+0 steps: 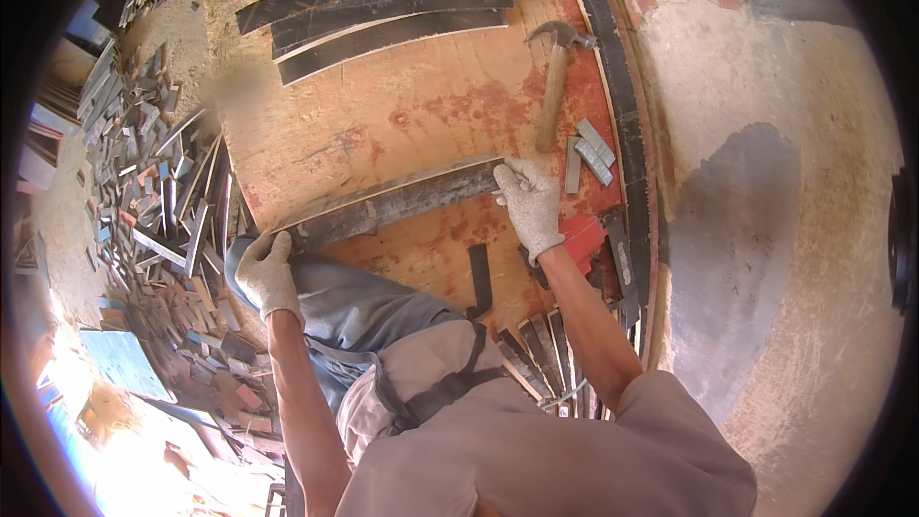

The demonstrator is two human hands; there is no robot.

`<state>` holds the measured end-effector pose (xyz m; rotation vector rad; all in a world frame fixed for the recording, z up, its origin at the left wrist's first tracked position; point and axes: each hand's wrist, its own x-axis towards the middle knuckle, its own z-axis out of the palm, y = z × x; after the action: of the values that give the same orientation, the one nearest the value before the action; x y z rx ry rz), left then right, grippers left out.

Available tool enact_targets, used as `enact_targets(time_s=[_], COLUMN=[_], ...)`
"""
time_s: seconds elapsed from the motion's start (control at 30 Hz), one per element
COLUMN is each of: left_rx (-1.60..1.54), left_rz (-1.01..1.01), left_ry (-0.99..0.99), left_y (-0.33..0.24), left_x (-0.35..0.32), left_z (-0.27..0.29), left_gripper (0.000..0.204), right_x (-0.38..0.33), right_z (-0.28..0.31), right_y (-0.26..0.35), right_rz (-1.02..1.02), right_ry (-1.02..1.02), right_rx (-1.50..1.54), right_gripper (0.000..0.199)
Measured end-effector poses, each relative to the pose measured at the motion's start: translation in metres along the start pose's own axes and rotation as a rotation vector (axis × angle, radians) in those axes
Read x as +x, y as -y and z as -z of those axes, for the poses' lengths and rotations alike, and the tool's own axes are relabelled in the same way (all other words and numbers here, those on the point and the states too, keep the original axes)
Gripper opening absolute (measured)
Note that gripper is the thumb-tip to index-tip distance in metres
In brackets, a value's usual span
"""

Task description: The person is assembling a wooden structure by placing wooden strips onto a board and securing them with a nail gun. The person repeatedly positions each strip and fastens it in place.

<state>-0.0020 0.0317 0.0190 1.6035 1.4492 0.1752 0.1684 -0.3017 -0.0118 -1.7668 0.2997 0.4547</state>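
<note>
A long, narrow strip of dark-faced plywood (397,199) lies crosswise in front of me, with a pale cut edge along its far side. My left hand (267,273), in a pale knit glove, is closed on the strip's left end above my knee. My right hand (529,206), gloved likewise, pinches the right end. Beyond the right hand, a claw hammer (553,86) with a wooden handle lies on the stained wooden board (421,105). Several grey metal bars (594,151) are beside its handle. A red object (581,237) is partly hidden behind my right wrist.
Dark plywood strips (392,33) lie stacked at the board's far side. Wood offcuts (182,220) cover the floor at the left. A long dark rail (613,86) edges the board on the right. More strips (536,354) stand near my right forearm.
</note>
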Motion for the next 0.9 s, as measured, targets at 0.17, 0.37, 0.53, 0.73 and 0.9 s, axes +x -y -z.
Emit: enact_targets(time_s=[0.17,0.37,0.53,0.73,0.9], left_rx=[-0.029,-0.011,-0.026,-0.032,0.05], left_rz=[-0.009,-0.02,-0.047,-0.045,-0.078], left_ry=[0.017,0.026,0.017,0.006,-0.015], left_y=[0.004,0.009,0.02,0.018,0.011], left_x=[0.002,0.006,0.012,0.009,0.007], left_z=[0.001,0.002,0.002,0.001,0.0], left_gripper=[0.029,0.029,0.03,0.031,0.031], right_x=[0.0,-0.001,0.003,0.005,0.011], right_z=[-0.005,-0.008,-0.007,-0.004,-0.006], right_y=[0.005,0.002,0.001,0.011,0.01], right_rz=[-0.021,0.003,0.019,0.007,-0.042], right_ry=[-0.055,-0.087,-0.068,-0.036,-0.03], right_rx=[0.012,0.015,0.005,-0.076,-0.097], right_gripper=[0.029,0.03,0.028,0.022,0.019])
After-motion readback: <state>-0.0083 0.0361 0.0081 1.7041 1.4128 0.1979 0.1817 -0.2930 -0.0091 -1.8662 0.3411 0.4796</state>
